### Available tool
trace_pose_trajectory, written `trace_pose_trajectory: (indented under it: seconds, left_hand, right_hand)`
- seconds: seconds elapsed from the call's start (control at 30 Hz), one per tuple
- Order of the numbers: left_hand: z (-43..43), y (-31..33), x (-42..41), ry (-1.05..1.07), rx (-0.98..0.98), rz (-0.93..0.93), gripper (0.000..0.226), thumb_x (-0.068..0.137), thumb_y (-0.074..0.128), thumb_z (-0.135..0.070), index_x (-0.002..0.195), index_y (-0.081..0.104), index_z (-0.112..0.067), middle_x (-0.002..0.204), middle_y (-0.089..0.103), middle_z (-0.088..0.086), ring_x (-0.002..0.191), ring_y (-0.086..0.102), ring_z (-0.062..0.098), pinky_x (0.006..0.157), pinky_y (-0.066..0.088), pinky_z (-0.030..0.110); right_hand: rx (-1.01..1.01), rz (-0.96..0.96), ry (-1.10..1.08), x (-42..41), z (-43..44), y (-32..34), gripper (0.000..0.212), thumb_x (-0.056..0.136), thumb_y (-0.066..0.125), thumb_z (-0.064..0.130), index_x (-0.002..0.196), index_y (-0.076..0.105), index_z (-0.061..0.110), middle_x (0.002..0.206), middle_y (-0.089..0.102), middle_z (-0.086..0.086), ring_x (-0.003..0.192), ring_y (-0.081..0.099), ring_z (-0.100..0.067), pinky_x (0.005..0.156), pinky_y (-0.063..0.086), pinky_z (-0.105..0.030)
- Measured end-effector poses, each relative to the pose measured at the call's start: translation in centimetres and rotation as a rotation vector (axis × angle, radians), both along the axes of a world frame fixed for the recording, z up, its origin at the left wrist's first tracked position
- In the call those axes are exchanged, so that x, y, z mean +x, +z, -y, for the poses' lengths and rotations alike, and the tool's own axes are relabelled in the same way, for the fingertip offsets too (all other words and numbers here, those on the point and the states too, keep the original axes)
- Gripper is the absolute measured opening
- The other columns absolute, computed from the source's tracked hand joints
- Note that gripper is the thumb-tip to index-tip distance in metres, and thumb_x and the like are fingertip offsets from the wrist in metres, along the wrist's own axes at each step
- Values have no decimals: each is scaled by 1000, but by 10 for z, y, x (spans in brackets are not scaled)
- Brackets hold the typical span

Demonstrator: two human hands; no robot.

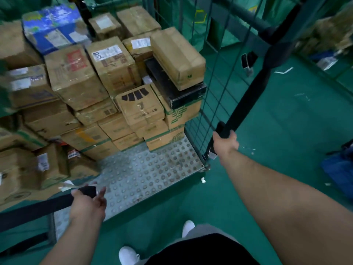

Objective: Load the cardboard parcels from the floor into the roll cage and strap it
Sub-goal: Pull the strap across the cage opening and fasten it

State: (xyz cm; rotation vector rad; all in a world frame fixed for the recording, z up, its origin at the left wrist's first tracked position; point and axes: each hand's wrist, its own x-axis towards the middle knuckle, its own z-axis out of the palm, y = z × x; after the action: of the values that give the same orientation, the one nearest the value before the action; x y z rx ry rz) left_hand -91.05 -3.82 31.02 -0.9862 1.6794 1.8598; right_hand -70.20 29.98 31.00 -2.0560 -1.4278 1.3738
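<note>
**Both hands on the black straps at the loaded roll cage**

At 8 o'clock the left strap (pixel 36 210) runs in from the frame's left edge to the left hand (pixel 87 204). The thumb lies over the webbing and pins it; the fingers (pixel 101 197) reach forward, loosely spread and blurred, and the strap's end sits on top of the hand.

From 9 to 12 o'clock the cardboard parcels (pixel 112 71) stand stacked in several layers inside the roll cage (pixel 149 169). They fill its rear and left, with a blue printed box (pixel 53 25) on top at 11 o'clock and a flat black box (pixel 175 94) wedged under a brown carton near the centre. The studded metal floor plate is bare at the front.

At 6 o'clock two white shoes (pixel 129 255) stand on the green floor (pixel 267 131).

At 3 o'clock the right hand (pixel 226 140) is wrapped tightly around the right strap (pixel 248 96), just outside the cage's mesh side. That strap rises taut toward the top rail (pixel 246 15) at 1 o'clock, and a metal buckle (pixel 212 154) hangs just below the fist.
</note>
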Motion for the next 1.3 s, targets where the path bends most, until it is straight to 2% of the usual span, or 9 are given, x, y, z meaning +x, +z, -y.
trace_pose_trajectory:
  seconds: [0.07, 0.23, 0.5, 0.67, 0.77, 0.87, 1.03, 1.17, 1.3]
  left_hand:
    - [-7, 7, -1, 32, 5, 3, 44, 108, 32, -56, 142, 44, -32, 151, 48, 0, 84, 62, 9, 80, 39, 19]
    - [-3, 12, 1, 49, 62, -22, 37, 108, 33, -56, 123, 55, -30, 136, 55, -2, 88, 66, 13, 61, 33, 23]
    - [12, 20, 7, -45, 155, 20, 47, 105, 32, -62, 122, 63, -32, 99, 49, 0, 69, 42, 14, 68, 35, 27]
    - [26, 37, 15, -125, 224, 32, 63, 103, 37, -62, 145, 53, -18, 112, 55, 8, 81, 52, 17, 77, 47, 31]
    - [41, 51, 22, -161, 327, 23, 60, 104, 41, -56, 144, 54, -13, 130, 61, 13, 93, 62, 21, 87, 51, 35]
    - [55, 71, 28, -131, 379, 9, 59, 103, 45, -52, 140, 54, -7, 135, 62, 12, 101, 67, 25, 84, 54, 39]
    - [98, 95, 14, 11, 267, -38, 58, 102, 48, -55, 134, 51, -6, 93, 69, 12, 70, 68, 20, 61, 59, 33]
    - [128, 107, 7, 3, 320, -112, 49, 106, 51, -37, 133, 53, 4, 81, 74, 12, 65, 74, 19, 71, 60, 36]
    - [148, 103, 5, 12, 357, -118, 39, 105, 55, -29, 129, 55, 3, 73, 77, 10, 63, 76, 18, 93, 59, 43]
  right_hand:
    - [0, -40, -30, -8, -5, -5, 73, 91, 67, 52, 152, 37, 27, 147, 42, -10, 123, 56, -36, 107, 48, -44]
    - [85, -48, -248, -12, -19, -5, 83, 80, 76, 50, 146, 33, 25, 144, 46, -9, 123, 56, -34, 109, 47, -46]
    - [-5, -218, 207, -22, 16, 13, 33, 92, 73, 33, 120, 64, 18, 100, 66, 3, 100, 63, -23, 95, 49, -30]
    - [-210, -396, 303, -74, 87, 15, 83, 58, 86, 51, 130, 59, 20, 116, 72, 1, 103, 69, -20, 97, 53, -39]
    - [-279, -351, 575, -109, 150, 40, 53, 82, 76, 52, 125, 63, 25, 117, 65, 4, 98, 65, -17, 77, 48, -33]
    - [-278, -505, 599, -132, 199, 49, 14, 96, 70, 35, 109, 73, 31, 128, 64, 4, 112, 61, -15, 89, 47, -30]
    - [-536, -716, 630, -150, 272, 64, 30, 96, 71, 28, 125, 69, 23, 125, 72, 1, 118, 65, -25, 100, 48, -45]
    - [-541, -783, 527, -151, 316, 73, 23, 96, 69, 10, 118, 68, 4, 120, 73, -16, 110, 71, -30, 84, 60, -40]
    - [-547, -842, 438, -145, 335, 69, 24, 97, 66, 5, 120, 65, 7, 118, 73, -18, 106, 71, -31, 78, 61, -37]
